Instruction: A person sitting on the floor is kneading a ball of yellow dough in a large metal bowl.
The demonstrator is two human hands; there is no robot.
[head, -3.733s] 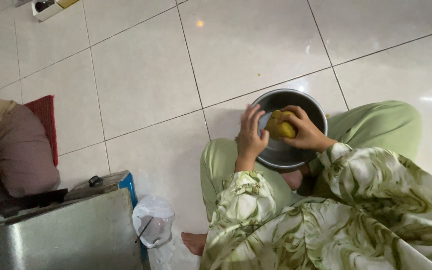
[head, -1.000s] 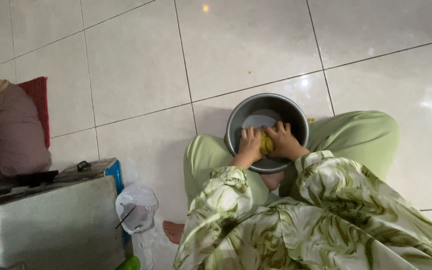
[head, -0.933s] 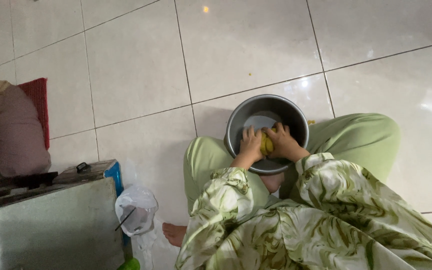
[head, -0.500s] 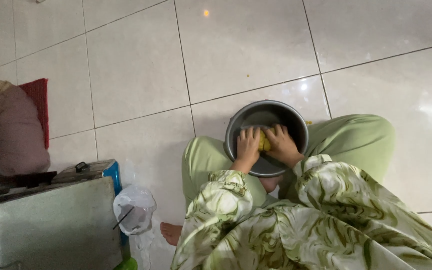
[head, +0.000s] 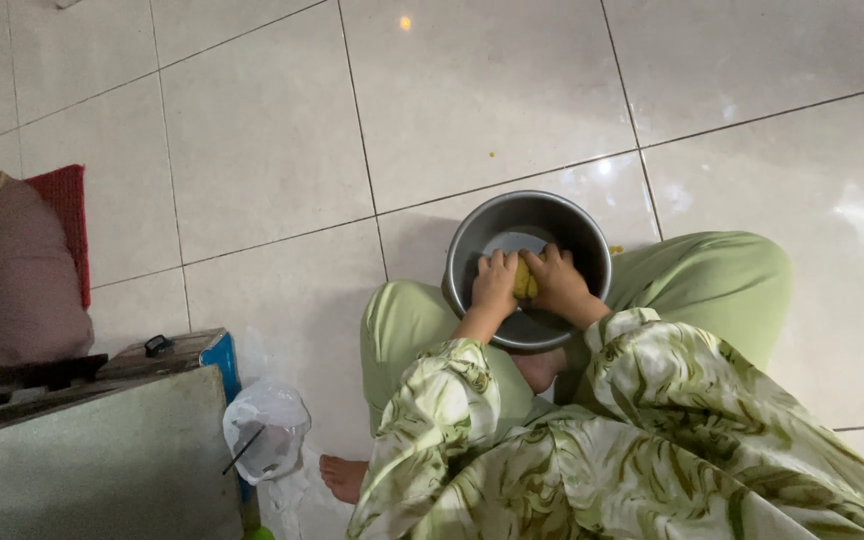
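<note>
Our left hand and right hand close together around the yellow dough inside the steel bowl; we should press evenly, keeping it low.

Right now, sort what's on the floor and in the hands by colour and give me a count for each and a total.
Yellow: 1, the dough lump pressed between left hand and right hand.
Grey metal: 2, the bowl and the metal box.
Red: 1, the mat.
Clear or white: 1, the plastic bag.
Total: 5.
</note>
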